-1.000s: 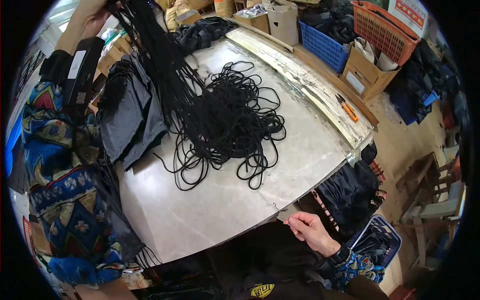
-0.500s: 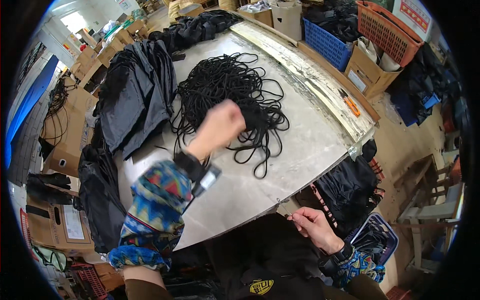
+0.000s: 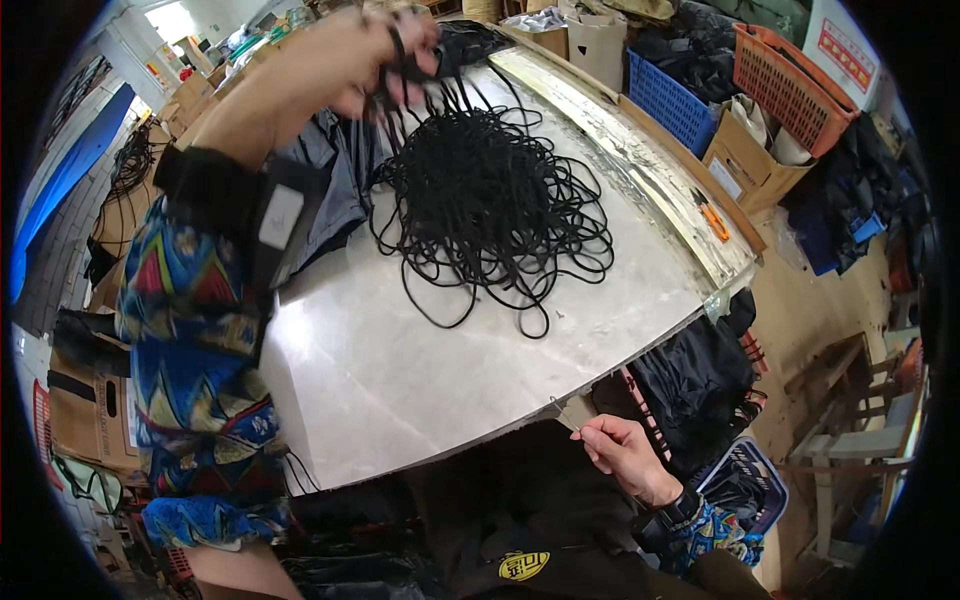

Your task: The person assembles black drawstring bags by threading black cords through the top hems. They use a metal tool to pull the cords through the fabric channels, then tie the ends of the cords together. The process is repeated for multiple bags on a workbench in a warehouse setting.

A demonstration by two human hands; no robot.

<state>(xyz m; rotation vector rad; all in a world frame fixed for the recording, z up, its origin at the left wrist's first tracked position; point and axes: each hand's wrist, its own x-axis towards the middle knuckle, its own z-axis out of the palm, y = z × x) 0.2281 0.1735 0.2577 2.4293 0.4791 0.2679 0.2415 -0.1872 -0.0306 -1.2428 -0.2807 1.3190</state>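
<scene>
A tangled heap of thin black cord (image 3: 490,190) lies on the pale table top. My left hand (image 3: 385,60), raised over the heap's far left side and blurred by motion, is closed on several strands of the cord, which hang from its fingers down into the pile. Low at the table's near edge, my right hand (image 3: 620,450) pinches a thin metal tool with a small looped or hooked tip (image 3: 556,403); most of its shaft is thin and hard to see. Behind my left forearm, folded black fabric (image 3: 345,190) is partly hidden.
An orange-handled cutter (image 3: 713,218) lies on the worn wooden strip along the table's right side. Beyond it stand a blue basket (image 3: 668,97), an orange basket (image 3: 790,85) and a cardboard box (image 3: 745,165). Baskets with black fabric (image 3: 695,385) sit below the near right edge.
My left hand has risen up and away from the middle of the heap, lifting strands of cord. The heap has spread toward me. My right hand has barely moved.
</scene>
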